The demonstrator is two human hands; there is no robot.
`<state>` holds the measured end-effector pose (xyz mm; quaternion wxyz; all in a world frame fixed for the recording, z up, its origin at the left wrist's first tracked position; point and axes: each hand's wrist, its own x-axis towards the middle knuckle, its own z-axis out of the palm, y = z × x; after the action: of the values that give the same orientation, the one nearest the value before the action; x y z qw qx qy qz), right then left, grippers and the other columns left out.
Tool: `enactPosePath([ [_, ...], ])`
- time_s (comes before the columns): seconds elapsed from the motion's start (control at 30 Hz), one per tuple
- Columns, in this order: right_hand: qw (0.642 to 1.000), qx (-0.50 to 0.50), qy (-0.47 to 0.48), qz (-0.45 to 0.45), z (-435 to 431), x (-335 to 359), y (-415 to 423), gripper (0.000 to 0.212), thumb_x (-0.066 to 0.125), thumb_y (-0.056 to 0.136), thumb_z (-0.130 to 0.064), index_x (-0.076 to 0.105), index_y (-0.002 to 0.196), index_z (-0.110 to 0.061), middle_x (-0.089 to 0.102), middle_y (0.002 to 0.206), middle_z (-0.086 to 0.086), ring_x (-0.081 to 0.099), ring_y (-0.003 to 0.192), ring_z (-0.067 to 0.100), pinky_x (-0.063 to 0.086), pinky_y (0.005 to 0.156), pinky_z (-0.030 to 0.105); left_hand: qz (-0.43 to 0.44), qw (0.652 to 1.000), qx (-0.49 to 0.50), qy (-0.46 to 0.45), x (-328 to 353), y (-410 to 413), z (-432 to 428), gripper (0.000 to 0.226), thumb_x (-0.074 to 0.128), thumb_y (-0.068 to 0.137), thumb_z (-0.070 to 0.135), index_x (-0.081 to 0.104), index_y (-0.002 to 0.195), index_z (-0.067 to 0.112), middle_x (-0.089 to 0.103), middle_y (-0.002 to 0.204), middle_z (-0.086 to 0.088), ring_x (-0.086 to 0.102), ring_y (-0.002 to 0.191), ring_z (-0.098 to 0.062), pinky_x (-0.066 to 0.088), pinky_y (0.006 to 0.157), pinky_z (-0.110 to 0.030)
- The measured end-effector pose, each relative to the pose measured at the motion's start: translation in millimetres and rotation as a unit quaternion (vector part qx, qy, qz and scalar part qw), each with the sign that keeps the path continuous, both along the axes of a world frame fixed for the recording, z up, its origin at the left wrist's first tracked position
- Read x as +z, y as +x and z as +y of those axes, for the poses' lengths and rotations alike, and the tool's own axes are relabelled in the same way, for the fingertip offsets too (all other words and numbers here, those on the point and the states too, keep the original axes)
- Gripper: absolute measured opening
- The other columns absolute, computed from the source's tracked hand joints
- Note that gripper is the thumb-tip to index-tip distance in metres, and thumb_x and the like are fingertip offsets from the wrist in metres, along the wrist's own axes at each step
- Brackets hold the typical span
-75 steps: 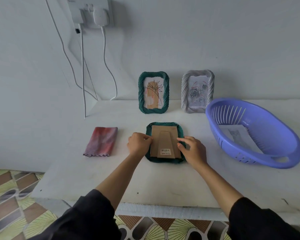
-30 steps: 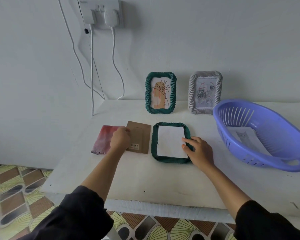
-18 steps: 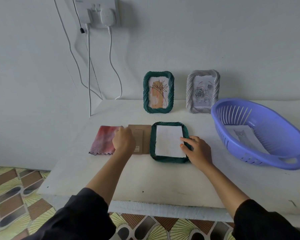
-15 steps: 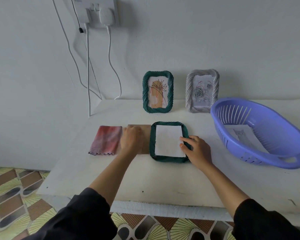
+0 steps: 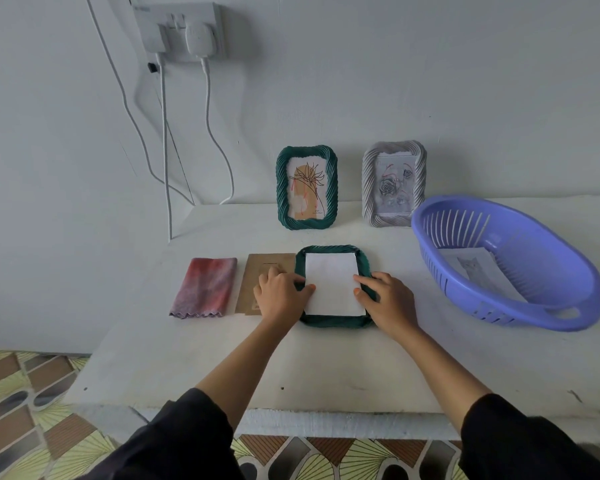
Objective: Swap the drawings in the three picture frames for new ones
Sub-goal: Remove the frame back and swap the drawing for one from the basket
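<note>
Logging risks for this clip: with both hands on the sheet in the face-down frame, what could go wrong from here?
Both the left hand and right hand have fingertips at the edges of the white sheet; prying it from the face-down green frame could crease or tear it. The cardboard backing lies partly under the left hand and might be shoved onto the cloth.
</note>
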<state>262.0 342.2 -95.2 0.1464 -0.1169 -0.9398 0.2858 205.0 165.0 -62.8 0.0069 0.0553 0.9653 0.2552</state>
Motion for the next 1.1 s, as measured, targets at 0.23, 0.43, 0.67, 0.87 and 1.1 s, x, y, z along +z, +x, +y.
enactPosePath([
  [0.23, 1.000, 0.001, 0.004, -0.005, 0.4, 0.0, -0.1, 0.032, 0.054, 0.090, -0.033, 0.061, 0.121, -0.030, 0.056, 0.126, 0.000, 0.049, 0.120, 0.019, 0.036, 0.103, 0.036, -0.023, 0.998, 0.024, 0.050, 4.9, -0.3, 1.3, 0.027, 0.064, 0.084, 0.036, 0.069, 0.109, 0.027, 0.046, 0.138, -0.008, 0.038, 0.127, -0.030, 0.029, 0.106, -0.040],
  [0.43, 1.000, -0.001, -0.003, -0.013, -2.6, 5.9, 2.3, 0.031, 0.048, 0.093, -0.033, 0.060, 0.122, -0.029, 0.055, 0.126, 0.002, 0.049, 0.120, 0.019, 0.037, 0.102, 0.035, -0.034, 0.994, 0.057, 0.092, 7.8, -1.1, 5.4, 0.025, 0.067, 0.082, 0.031, 0.071, 0.106, 0.026, 0.054, 0.129, -0.005, 0.039, 0.123, -0.028, 0.029, 0.105, -0.039],
  [0.67, 0.978, -0.049, 0.099, 0.174, 6.3, 76.2, 25.9, 0.041, 0.061, 0.084, -0.014, 0.057, 0.125, -0.015, 0.053, 0.130, 0.013, 0.052, 0.117, 0.032, 0.046, 0.092, 0.038, -0.039, 0.961, 0.052, 0.269, 28.0, -3.3, 16.5, 0.017, 0.060, 0.087, 0.024, 0.069, 0.100, 0.015, 0.066, 0.103, -0.004, 0.056, 0.105, -0.025, 0.041, 0.093, -0.034],
  [0.87, 0.974, -0.083, 0.105, -0.183, 53.0, 124.3, 48.1, 0.064, 0.058, 0.086, -0.026, 0.029, 0.142, -0.024, 0.051, 0.133, 0.013, 0.050, 0.120, 0.033, 0.042, 0.094, 0.040, -0.123, 0.914, 0.011, 0.386, 46.7, -2.1, 37.1, 0.009, 0.058, 0.083, 0.004, 0.061, 0.078, 0.010, 0.062, 0.082, -0.007, 0.055, 0.079, -0.025, 0.049, 0.072, -0.032],
  [1.1, 0.987, -0.025, 0.094, -0.126, 77.5, 123.0, 50.4, 0.056, 0.057, 0.083, -0.018, 0.043, 0.136, -0.029, 0.036, 0.064, -0.012, 0.043, 0.081, 0.018, 0.036, 0.069, 0.030, -0.173, 0.928, -0.008, 0.329, 27.2, 13.8, 91.2, 0.030, 0.057, 0.080, 0.000, 0.064, 0.109, 0.002, 0.063, 0.086, -0.011, 0.059, 0.081, -0.028, 0.052, 0.076, -0.034],
])
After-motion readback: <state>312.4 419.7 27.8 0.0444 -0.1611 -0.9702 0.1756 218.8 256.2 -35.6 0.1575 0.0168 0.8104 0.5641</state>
